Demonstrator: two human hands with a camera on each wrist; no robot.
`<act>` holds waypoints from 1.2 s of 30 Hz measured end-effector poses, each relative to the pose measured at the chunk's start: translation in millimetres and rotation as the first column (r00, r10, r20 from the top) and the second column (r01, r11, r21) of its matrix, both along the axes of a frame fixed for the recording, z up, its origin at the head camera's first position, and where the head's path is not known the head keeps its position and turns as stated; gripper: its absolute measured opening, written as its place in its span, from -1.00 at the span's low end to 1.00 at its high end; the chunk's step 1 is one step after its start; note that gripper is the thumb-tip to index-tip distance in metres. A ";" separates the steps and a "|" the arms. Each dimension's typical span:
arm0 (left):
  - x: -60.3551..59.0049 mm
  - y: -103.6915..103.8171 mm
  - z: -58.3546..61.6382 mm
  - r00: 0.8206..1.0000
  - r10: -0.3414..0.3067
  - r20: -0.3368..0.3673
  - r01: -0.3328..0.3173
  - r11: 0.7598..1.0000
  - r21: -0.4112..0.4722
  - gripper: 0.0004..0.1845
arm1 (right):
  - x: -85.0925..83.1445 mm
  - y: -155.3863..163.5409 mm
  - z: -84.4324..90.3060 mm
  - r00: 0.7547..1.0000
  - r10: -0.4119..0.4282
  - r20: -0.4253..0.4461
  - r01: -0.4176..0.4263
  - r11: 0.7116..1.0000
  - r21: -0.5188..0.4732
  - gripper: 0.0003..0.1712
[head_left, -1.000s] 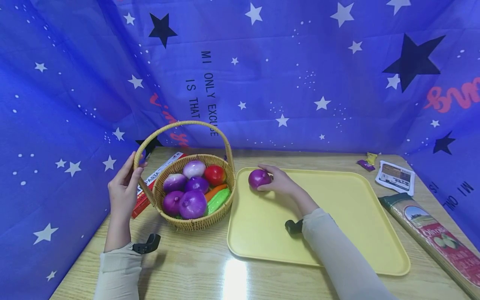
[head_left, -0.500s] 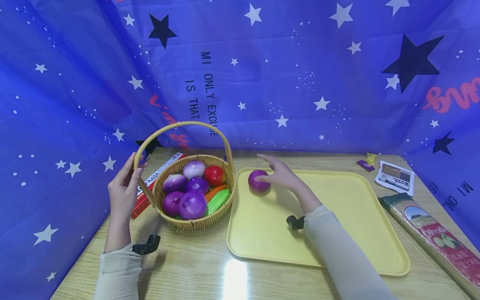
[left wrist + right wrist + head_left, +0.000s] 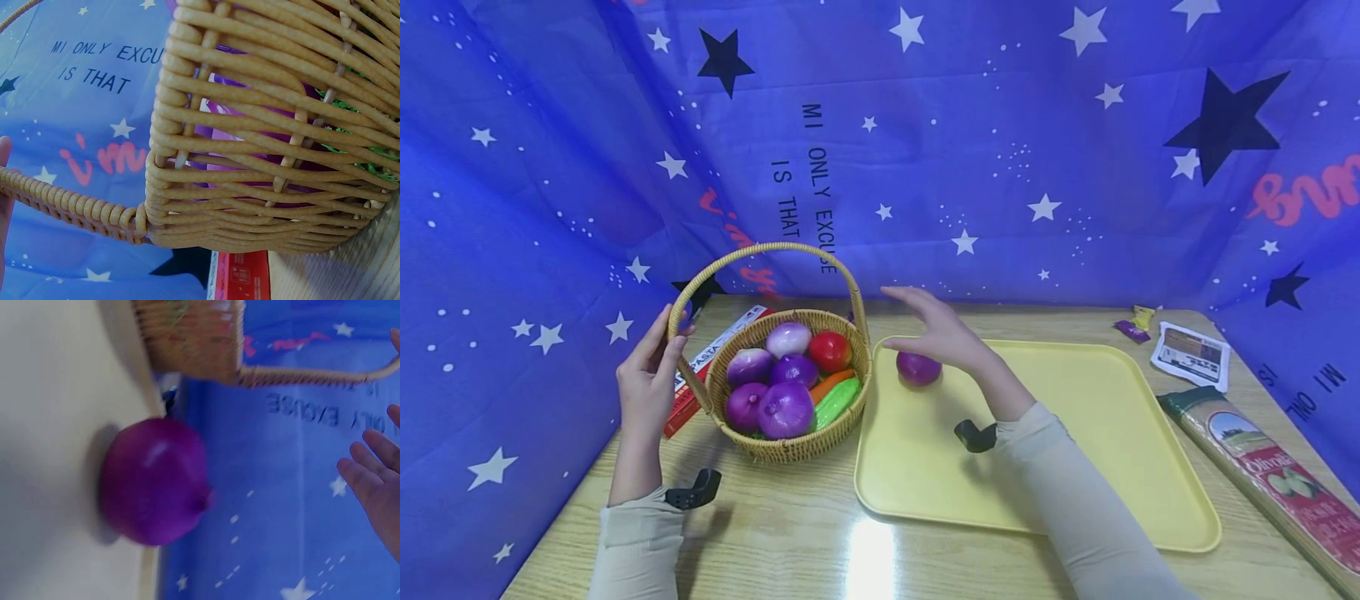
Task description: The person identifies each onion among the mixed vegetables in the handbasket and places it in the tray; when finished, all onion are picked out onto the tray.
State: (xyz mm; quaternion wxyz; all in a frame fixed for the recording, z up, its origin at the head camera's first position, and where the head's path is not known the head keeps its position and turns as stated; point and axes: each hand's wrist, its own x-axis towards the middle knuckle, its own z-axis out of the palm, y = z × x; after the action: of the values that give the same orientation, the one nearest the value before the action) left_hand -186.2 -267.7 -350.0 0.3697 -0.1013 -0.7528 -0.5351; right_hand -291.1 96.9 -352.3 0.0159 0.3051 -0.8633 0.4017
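A purple onion point(image 3: 918, 367) lies in the far left corner of the yellow tray point(image 3: 1075, 433); the right wrist view shows the same onion point(image 3: 155, 481) close up. My right hand point(image 3: 934, 332) hovers just above it with fingers spread, holding nothing. My left hand point(image 3: 651, 367) grips the left side of the handle of a wicker basket point(image 3: 790, 446). The basket holds several purple onions point(image 3: 785, 408), a red tomato point(image 3: 830, 350), a carrot and a green cucumber point(image 3: 837, 400). The left wrist view is filled by the basket wall point(image 3: 269, 137).
A red pasta box point(image 3: 700, 367) lies behind the basket at the left. A long pasta packet point(image 3: 1270, 483), a printed leaflet point(image 3: 1191, 354) and small wrappers point(image 3: 1135, 325) sit right of the tray. Blue star-printed cloth point(image 3: 925, 150) closes in the back and sides.
My right hand has let go of the purple onion on the tray and lifted up and to the left, fingers spreading. The left hand and basket have not moved.
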 end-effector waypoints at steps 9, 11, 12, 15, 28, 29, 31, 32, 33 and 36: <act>1.6 1.0 1.6 1.000 -0.011 0.001 0.011 1.000 0.005 -0.55 | 17.3 -30.6 17.7 0.995 0.098 -0.012 -0.098 0.995 0.023 -0.09; 1.8 0.8 1.3 1.000 -0.014 0.003 0.014 1.000 0.003 -0.55 | 21.2 -37.9 19.8 0.992 0.123 -0.014 -0.122 0.992 0.037 -0.09; 1.7 0.5 1.1 1.000 -0.014 0.005 0.013 1.000 0.002 -0.55 | 23.2 -41.7 20.8 0.991 0.136 -0.015 -0.136 0.990 0.042 -0.09; 0.9 -0.6 0.2 1.000 -0.017 0.006 0.017 1.000 0.001 -0.55 | 29.7 -52.8 22.5 0.984 0.177 0.014 -0.177 0.984 0.030 -0.09; -1.3 -1.9 -0.4 1.000 -0.014 0.005 0.014 1.000 0.023 -0.55 | 45.0 -97.3 2.0 0.945 0.326 0.014 -0.326 0.939 0.109 -0.15; -1.3 -2.0 -0.4 1.000 -0.016 0.004 0.016 1.000 0.025 -0.55 | 45.5 -100.5 0.3 0.940 0.339 0.025 -0.340 0.933 0.117 -0.16; -1.6 -2.1 -0.7 1.000 -0.019 0.002 0.019 0.999 0.026 -0.55 | 45.6 -106.5 -3.1 0.933 0.359 0.035 -0.360 0.922 0.141 -0.17; -2.0 -2.1 -0.9 1.000 -0.021 -0.001 0.021 0.999 0.026 -0.55 | 45.1 -109.3 -5.3 0.928 0.369 0.039 -0.371 0.916 0.155 -0.18; -2.1 -2.0 -1.0 1.000 -0.023 -0.010 0.024 0.999 0.022 -0.55 | 44.2 -112.6 -7.6 0.924 0.380 0.046 -0.382 0.909 0.164 -0.18; -2.1 -2.4 -1.6 0.999 -0.026 -0.021 0.027 1.000 0.016 -0.55 | 42.2 -121.8 -14.1 0.911 0.407 0.061 -0.411 0.891 0.194 -0.21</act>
State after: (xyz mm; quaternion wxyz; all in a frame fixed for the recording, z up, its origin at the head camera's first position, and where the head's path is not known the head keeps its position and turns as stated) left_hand -188.2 -270.1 -351.7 0.3710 -0.1137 -0.7434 -0.5448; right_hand -248.9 -25.0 -366.4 -0.1080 0.4760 -0.8163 0.3087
